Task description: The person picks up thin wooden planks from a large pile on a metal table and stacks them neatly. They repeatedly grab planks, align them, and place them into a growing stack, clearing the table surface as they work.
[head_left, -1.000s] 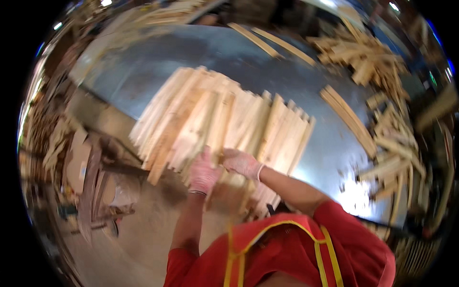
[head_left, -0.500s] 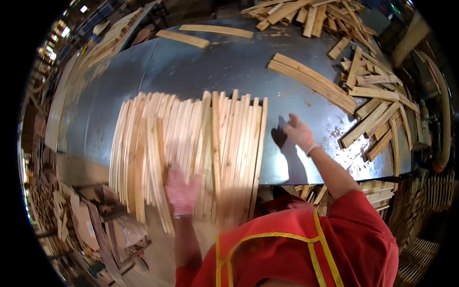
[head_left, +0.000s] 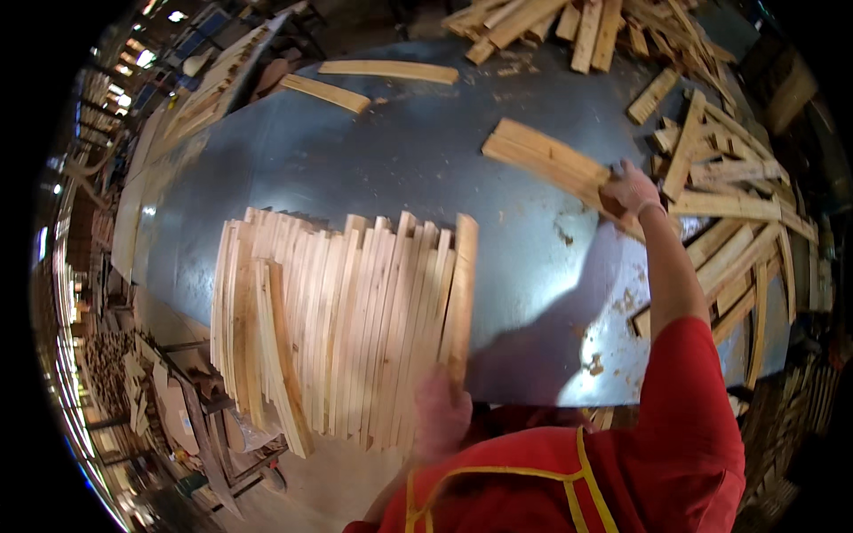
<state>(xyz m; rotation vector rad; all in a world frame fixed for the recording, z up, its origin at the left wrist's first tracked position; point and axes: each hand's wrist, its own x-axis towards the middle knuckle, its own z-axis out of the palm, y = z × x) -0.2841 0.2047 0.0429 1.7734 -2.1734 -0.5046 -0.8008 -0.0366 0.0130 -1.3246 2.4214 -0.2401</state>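
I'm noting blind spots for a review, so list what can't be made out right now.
- Head view: motion blurs the left hand, so its grip on the long, pale wooden strip is unclear.
- Head view: the right hand hides part of the long, flat, tan wooden boards beneath it.
- Head view: the top edge cuts off the jumbled heap of tan wooden slats.
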